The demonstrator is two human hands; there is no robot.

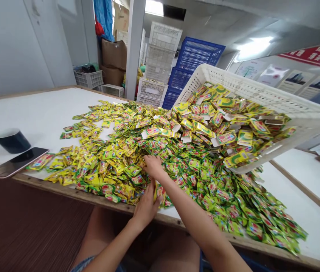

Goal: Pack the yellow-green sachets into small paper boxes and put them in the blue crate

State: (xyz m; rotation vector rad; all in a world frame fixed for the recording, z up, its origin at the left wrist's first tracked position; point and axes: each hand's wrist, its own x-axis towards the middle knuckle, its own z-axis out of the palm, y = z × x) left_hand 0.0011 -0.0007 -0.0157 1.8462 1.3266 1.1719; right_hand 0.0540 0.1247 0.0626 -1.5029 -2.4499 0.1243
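Observation:
My left hand point(147, 204) is at the table's front edge, its fingers closed round a small yellow box point(157, 191) that is partly hidden. Just above it, my right hand point(153, 167) dips into the heap, fingers bent down among the packets; what its fingertips grip is hidden. Yellow candy packets point(97, 158) lie mostly to the left of my hands. Green candy packets point(199, 177) spread to the right. Beyond them, small yellow cartons point(216, 121) with open flaps spill from a tilted white plastic basket point(262, 85) onto the heap.
A dark cup point(12, 141) and a phone point(18, 162) lie at the left of the white table point(49, 102), which has a wooden edge. Behind stand stacked white crates point(160, 56), blue crates point(188, 64) and cardboard boxes point(114, 58). A post point(135, 49) rises beyond the table.

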